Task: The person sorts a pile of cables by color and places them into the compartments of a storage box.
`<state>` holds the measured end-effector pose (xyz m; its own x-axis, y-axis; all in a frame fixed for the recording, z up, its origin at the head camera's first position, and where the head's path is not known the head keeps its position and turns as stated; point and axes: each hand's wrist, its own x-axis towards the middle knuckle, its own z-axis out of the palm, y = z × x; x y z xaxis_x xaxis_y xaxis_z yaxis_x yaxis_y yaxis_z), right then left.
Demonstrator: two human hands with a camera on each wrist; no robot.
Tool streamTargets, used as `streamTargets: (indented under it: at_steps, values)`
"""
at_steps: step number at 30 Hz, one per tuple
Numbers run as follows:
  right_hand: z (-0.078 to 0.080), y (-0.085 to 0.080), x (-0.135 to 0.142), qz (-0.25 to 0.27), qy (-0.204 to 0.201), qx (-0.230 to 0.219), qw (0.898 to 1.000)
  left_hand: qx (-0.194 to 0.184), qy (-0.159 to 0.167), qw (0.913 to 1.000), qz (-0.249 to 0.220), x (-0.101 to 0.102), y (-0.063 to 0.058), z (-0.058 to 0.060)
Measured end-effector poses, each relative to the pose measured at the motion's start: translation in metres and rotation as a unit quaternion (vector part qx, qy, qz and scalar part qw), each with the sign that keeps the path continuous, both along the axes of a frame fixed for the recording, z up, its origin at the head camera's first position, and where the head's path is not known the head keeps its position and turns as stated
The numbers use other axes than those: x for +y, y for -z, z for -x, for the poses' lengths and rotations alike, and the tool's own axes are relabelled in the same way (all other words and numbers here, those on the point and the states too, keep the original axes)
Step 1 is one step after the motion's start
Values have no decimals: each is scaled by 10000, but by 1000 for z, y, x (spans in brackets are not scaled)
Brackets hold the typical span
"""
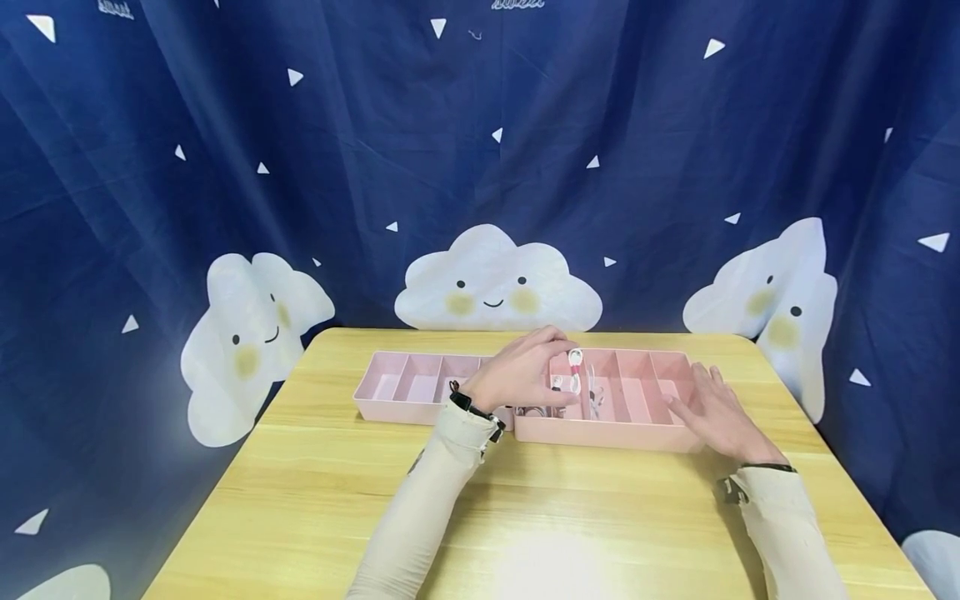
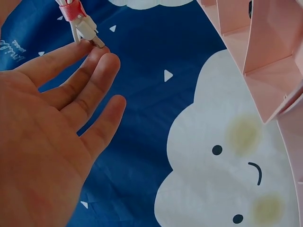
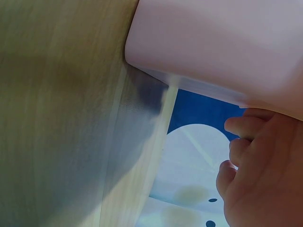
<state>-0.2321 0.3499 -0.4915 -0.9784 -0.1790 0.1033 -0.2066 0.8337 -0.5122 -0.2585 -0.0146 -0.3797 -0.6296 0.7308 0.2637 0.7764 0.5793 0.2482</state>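
Observation:
My left hand [image 1: 521,373] pinches a bundled white cable [image 1: 575,382] above the middle of the pink divided organizer box [image 1: 607,431]. In the left wrist view, a red tie binds the cable [image 2: 72,11], and its metal plug is at the fingertips. At the box's right end, my right hand [image 1: 723,423] grips the wall, with the thumb over the rim and the fingers along the outside. The right wrist view shows those fingers [image 3: 246,126] bent against the box's end; the thumb is hidden there. More cables [image 1: 595,396] lie in compartments near the left hand.
A paler pink-lilac divided box [image 1: 397,411] adjoins the pink box on the left, partly behind my left hand. Both stand towards the far edge of the wooden table [image 1: 315,492]. A dark blue curtain [image 1: 360,183] with clouds hangs behind and at both sides.

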Motion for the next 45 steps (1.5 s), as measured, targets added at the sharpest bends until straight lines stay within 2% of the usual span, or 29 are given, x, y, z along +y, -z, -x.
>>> streamTargets:
  at_steps: [7, 14, 28, 34, 45]
  values:
    - [-1, -1, 0, -16, -9, 5, 10000, 109, -20, 9998, 176, 10, -1, 3]
    - [-1, -1, 0, -22, 2, -17, 10000, 302, 114, 9990, 310, 20, 1, 6]
    - [-1, -3, -1, -252, 43, 57, 9997, -7, 213, 9991, 365, 38, 10, 9]
    - [-2, -4, -2, -286, 69, 64, 9995, 115, 299, 9986, 427, 44, 12, 11]
    - [-3, -5, -3, -321, 85, 25, 9994, 247, 183, 9971, 694, 58, 14, 11]
